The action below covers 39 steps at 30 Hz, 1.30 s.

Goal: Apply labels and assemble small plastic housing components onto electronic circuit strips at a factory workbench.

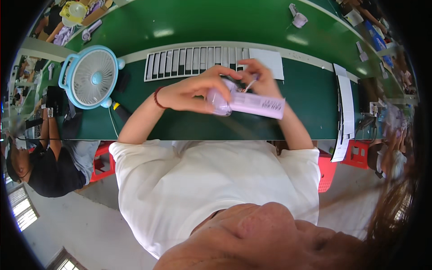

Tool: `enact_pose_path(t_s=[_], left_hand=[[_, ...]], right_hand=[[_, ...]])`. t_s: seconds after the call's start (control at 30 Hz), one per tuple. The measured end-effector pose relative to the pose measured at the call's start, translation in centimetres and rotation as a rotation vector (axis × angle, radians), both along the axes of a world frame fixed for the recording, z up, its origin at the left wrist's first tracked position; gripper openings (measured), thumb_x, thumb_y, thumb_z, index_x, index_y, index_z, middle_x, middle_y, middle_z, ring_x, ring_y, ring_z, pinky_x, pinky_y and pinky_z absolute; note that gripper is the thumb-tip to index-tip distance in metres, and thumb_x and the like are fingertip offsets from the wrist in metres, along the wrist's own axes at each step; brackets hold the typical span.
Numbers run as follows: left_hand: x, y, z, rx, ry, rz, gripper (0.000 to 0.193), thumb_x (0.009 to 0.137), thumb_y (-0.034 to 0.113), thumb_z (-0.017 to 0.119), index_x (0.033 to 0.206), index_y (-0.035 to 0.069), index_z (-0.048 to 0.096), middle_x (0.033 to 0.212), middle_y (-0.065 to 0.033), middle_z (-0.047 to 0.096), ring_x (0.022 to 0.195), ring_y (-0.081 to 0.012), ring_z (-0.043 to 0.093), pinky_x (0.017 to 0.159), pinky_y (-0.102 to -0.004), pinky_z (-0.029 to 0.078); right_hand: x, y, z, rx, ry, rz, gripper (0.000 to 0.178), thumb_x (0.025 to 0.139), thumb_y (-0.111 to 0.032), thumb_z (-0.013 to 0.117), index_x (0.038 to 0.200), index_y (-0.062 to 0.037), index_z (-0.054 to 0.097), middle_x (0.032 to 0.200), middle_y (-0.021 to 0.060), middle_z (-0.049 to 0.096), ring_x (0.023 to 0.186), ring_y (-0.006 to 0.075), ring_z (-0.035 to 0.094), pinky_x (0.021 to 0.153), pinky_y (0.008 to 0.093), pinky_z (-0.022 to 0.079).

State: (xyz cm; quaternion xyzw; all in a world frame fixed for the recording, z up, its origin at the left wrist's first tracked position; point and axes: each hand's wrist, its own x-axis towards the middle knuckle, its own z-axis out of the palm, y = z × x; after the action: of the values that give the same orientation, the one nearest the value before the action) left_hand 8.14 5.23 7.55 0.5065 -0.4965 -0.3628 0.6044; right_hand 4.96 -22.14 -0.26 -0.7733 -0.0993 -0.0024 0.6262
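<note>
My left hand [194, 92], with a dark red bracelet at its wrist, is closed around the round head of a lilac handheld fan [256, 105]. The fan's flat handle points to the right, with printing on its face. Beyond the handle, my right hand [263, 76] is bent with its fingers pinched and partly blurred by motion. A small thin pale piece shows at its fingertips beside the fan; what it is I cannot make out. Wires seem to show between the fan head and the right fingers.
A white slotted tray [146, 72] lies behind my hands, with white paper [272, 63] at its right. A blue desk fan [96, 77] and a yellow-black tool handle [120, 110] are at left, paper stacks [345, 103] at right. Another lilac fan [298, 19] lies on the green belt. Co-workers sit on both sides.
</note>
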Motion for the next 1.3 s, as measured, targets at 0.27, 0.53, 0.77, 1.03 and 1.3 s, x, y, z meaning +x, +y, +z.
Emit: enact_pose_path(t_s=[0.27, 0.53, 0.77, 1.03, 1.3], left_hand=[[-4.5, -1.1, -5.1, 0.266, -1.145, 0.651, 0.085, 0.073, 0.003, 0.08, 0.152, 0.008, 0.048, 0.145, -0.0126, 0.05, 0.125, -0.0322, 0.052, 0.102, -0.0413, 0.05], [-5.3, -3.0, -6.3, 0.342, -1.09, 0.682, 0.065, 0.074, 0.012, 0.083, 0.136, 0.02, 0.063, 0.124, -0.007, 0.059, 0.121, -0.0273, 0.055, 0.099, -0.0427, 0.047], [-4.4, -4.2, -7.4, 0.163, -1.045, 0.605, 0.033, 0.074, 0.006, 0.079, 0.102, 0.017, 0.067, 0.123, -0.0034, 0.06, 0.121, -0.0276, 0.055, 0.097, -0.0422, 0.046], [-4.4, -5.5, -7.6, 0.132, -1.214, 0.692, 0.026, 0.074, 0.01, 0.077, 0.097, 0.017, 0.067, 0.112, -0.0007, 0.061, 0.111, -0.0226, 0.058, 0.091, -0.0391, 0.046], [-3.2, -5.5, -7.4, 0.195, -1.213, 0.583, 0.022, 0.077, 0.018, 0.079, 0.095, 0.012, 0.068, 0.109, -0.0023, 0.06, 0.106, -0.0216, 0.058, 0.089, -0.0365, 0.047]], right_hand=[[-9.7, -2.6, 9.3, -0.61, -0.185, 0.364, 0.023, 0.086, -0.012, 0.076, 0.107, -0.0116, 0.067, 0.091, 0.0088, 0.07, 0.077, 0.0314, 0.07, 0.065, 0.0413, 0.055], [-10.0, -3.0, 8.1, -0.56, 0.007, 0.545, 0.048, 0.097, -0.006, 0.065, 0.144, -0.0148, 0.058, 0.107, 0.0133, 0.057, 0.084, 0.033, 0.065, 0.073, 0.0418, 0.052], [-6.8, -2.5, 6.6, -0.602, -0.173, 0.19, 0.039, 0.092, -0.004, 0.071, 0.131, -0.0117, 0.067, 0.102, 0.0116, 0.061, 0.083, 0.0326, 0.066, 0.072, 0.04, 0.054], [-5.8, -1.5, 2.5, -0.628, -0.396, 0.118, 0.029, 0.081, 0.0, 0.077, 0.108, -0.0057, 0.069, 0.1, 0.0093, 0.065, 0.091, 0.0315, 0.067, 0.074, 0.0403, 0.057], [-5.7, -3.7, 1.8, -0.647, -0.418, 0.202, 0.035, 0.082, 0.004, 0.074, 0.117, -0.0041, 0.071, 0.119, 0.0121, 0.064, 0.108, 0.032, 0.064, 0.089, 0.0401, 0.055]])
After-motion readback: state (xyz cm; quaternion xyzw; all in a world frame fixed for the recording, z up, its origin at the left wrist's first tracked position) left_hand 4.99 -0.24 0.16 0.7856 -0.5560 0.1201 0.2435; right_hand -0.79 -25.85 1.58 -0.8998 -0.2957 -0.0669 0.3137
